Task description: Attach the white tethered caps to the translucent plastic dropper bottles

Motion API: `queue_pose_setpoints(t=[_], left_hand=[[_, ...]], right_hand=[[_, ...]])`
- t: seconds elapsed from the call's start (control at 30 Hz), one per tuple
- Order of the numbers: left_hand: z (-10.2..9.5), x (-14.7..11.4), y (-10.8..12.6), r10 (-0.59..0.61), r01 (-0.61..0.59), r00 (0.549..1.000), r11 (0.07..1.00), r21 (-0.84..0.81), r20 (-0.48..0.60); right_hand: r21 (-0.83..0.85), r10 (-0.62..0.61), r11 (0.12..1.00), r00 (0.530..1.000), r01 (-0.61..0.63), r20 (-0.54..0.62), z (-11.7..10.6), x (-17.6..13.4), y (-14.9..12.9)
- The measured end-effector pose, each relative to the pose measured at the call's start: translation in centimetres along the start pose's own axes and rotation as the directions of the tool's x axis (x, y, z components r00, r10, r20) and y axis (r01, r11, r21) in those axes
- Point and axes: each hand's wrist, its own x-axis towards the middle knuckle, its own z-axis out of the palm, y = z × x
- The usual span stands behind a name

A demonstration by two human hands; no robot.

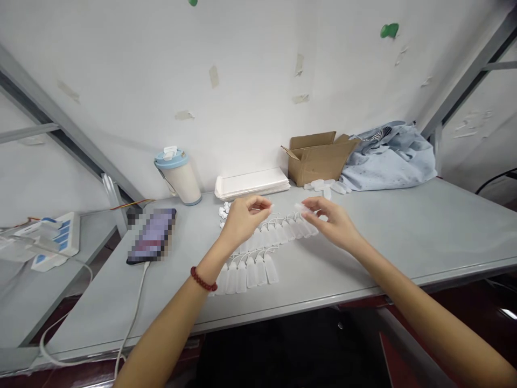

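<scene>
Right hand (333, 220): a translucent tag (301, 207) is pinched between thumb and fingertips; the tag is held above the right end of the rear row.
Left hand (243, 218): thumb and fingertips are brought close together, with a small whitish tip showing there; whether anything is gripped cannot be told.
Bracelet (203, 279): round, dark red beads, worn at the left wrist.
Rear row (283, 231): frosted, flat, rounded tags are laid side by side, partly hidden by the left hand; thin white loops are seen at their upper ends.
Front row (247, 274): similar tags, looped likewise, are set nearer the table edge.
White pieces (224, 209): small and lumpy, clustered just beside the left hand.
Loose pieces (325, 186): translucent, flat, heaped before the cardboard box (321, 164), whose flaps are raised.
White stack (252, 184): flat, oblong layers, placed against the wall.
Cloth (391, 161): pale blue, crumpled, lying beside the box.
Cup (180, 180): tapered, cream-coloured, fitted with a blue lid.
Phone (151, 237): flat, screen blurred, joined to a white cable (139, 296).
Table (444, 231): grey, smooth.
</scene>
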Motion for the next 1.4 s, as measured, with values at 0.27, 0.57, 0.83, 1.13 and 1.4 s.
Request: queue_pose_setpoints(t=[0.27,0.57,0.83,1.13,1.4], left_hand=[[0.0,-6.0,2.1,0.003,-0.013,0.980,0.999,-0.047,-0.197],[2.2,-8.0,0.8,0.057,-0.067,0.933,0.998,-0.015,-0.355],[1.8,-8.6,1.4,0.253,-0.183,0.920,0.952,0.245,-0.298],[2.0,-9.4,0.4,0.485,-0.371,0.857,0.815,0.446,-0.173],[2.0,-9.3,0.5,0.532,-0.400,0.823,0.791,0.463,-0.200]], right_hand=[[0.624,0.020,0.749,0.949,-0.222,0.314,2.2,-2.3,-4.7],[0.594,0.019,0.749,0.906,-0.293,0.423,2.3,-3.1,-4.8],[0.602,-0.032,0.753,0.899,-0.266,0.437,2.9,-3.7,-5.1],[0.605,-0.102,0.764,0.884,-0.225,0.457,3.1,-3.9,-5.2],[0.641,-0.049,0.725,0.910,-0.251,0.412,3.2,-3.8,-5.3]])
